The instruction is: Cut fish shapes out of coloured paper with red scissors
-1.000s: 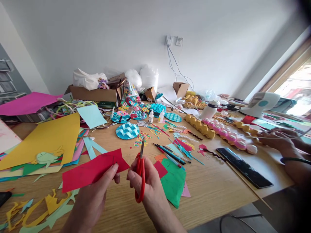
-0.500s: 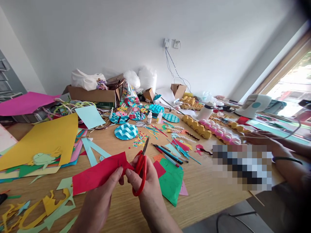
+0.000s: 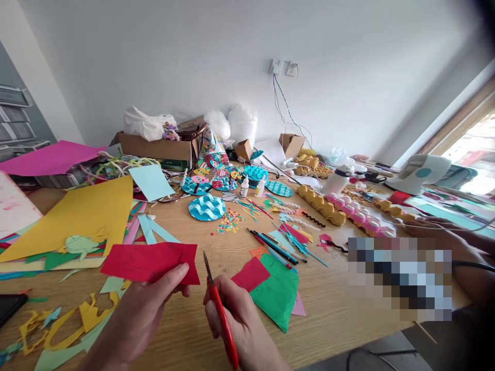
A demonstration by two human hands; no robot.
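— What is shown as done in the head view?
— A pale green paper fish (image 3: 79, 246) is cut out; yellow paper offcuts (image 3: 91, 314) are strewn nearby; the faint lines on the red paper strip (image 3: 143, 260) seem left uncut.
— And the hands?
— The strip is raised above the table (image 3: 320, 309), pinched between thumb and fingers of the left hand (image 3: 152, 300); the red-handled scissors (image 3: 221, 322) are gripped by curled fingers of the right hand (image 3: 242, 314), blades pointed upward, apart from the strip.
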